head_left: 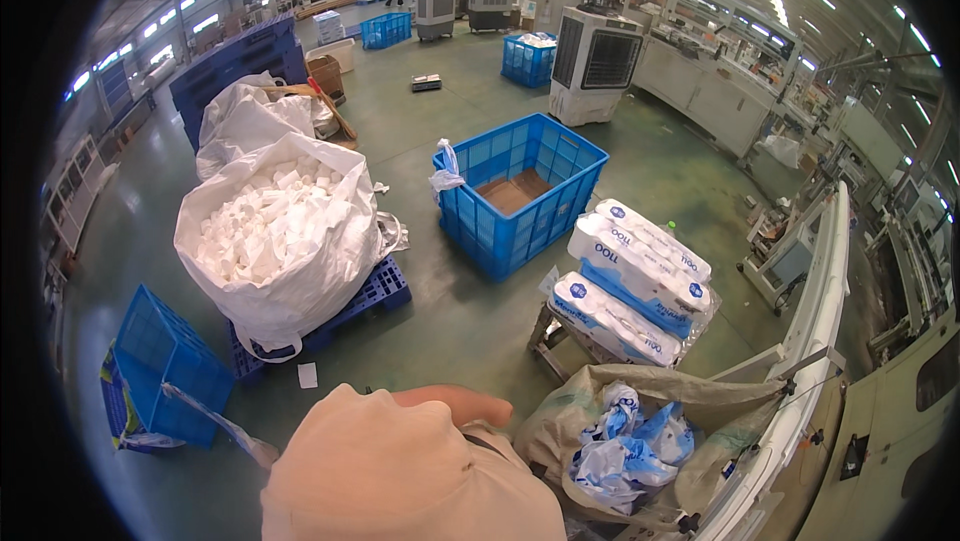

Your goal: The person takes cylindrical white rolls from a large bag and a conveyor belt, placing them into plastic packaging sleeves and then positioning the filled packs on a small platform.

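A pale peach sleeve or shirt [400,471] fills the lower middle of the head view. Past it shows part of a bare arm [455,403], bent close to my body; no fingers can be made out on it. Neither of my hands is visible. To the left, a light strap [220,426] runs from near a blue crate [170,371] to the edge of the shirt, and what holds its near end is hidden. Right of the arm, a beige sack [560,411] hangs open with crumpled blue-and-white plastic film [625,451] inside.
Packs of toilet rolls [640,271] lie stacked on a low stand. Ahead is a large blue crate [475,226] with brown board at its bottom. A white bulk bag [320,281] full of white roll pieces rests on a blue pallet [385,286]. Machinery [700,81] lines the right.
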`<state>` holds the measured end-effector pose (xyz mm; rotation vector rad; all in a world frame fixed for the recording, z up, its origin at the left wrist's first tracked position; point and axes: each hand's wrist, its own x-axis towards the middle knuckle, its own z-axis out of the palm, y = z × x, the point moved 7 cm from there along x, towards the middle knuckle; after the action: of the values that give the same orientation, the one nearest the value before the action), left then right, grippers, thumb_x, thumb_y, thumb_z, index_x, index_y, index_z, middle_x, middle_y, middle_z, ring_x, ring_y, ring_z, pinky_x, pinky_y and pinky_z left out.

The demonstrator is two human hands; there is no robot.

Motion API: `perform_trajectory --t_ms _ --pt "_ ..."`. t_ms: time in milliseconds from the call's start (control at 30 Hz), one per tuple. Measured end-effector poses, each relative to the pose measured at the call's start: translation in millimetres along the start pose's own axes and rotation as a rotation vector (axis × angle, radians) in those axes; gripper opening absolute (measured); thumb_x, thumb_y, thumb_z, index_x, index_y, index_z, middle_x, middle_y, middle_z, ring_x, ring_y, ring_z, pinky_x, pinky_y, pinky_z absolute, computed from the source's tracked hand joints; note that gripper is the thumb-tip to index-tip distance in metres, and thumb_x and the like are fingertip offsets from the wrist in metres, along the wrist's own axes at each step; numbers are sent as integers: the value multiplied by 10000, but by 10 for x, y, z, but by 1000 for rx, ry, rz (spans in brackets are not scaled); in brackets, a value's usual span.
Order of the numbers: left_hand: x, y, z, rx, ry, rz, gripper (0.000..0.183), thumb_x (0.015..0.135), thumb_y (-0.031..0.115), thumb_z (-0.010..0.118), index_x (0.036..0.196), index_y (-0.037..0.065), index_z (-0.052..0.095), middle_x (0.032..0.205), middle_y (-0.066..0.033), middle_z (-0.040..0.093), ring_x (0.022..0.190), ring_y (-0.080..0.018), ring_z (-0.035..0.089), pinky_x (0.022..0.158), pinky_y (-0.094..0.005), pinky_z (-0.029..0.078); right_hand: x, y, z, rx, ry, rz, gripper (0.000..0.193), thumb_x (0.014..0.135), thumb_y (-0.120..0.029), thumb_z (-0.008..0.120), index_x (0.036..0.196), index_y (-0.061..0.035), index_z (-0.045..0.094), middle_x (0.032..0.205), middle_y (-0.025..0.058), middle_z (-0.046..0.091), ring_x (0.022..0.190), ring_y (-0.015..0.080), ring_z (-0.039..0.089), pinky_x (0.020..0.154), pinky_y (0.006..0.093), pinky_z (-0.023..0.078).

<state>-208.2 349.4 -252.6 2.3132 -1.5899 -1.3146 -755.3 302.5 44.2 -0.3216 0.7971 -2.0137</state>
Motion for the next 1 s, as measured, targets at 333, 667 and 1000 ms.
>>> perform_trajectory --t_ms 333,667,1000 --pt "-387 284 -29 105 -326 -106 405 726 366 588 981 62 665 1047 -166 620 936 -352 588 792 -424 463 337 -74 -630 -448 104 -331 618 708 -271 709 1224 -40 459 1227 172 485 1089 337 500 901 471 428" --pt "265 91 326 218 -250 61 318 749 272 515 931 60 667 904 -160 654 819 -301 621 749 -415 470 -290 -98 105 -41 101 2 530 762 -262 652 1236 -90 488 1273 133 487 1177 299 442 933 467 370" --pt "141 425 143 55 -447 71 406 803 291 590 1086 -1 602 1052 -170 624 977 -249 587 867 -318 438 52 107 -78 38 78 -53 444 838 -245 599 1214 -79 432 1188 84 510 1121 227 473 947 448 364"
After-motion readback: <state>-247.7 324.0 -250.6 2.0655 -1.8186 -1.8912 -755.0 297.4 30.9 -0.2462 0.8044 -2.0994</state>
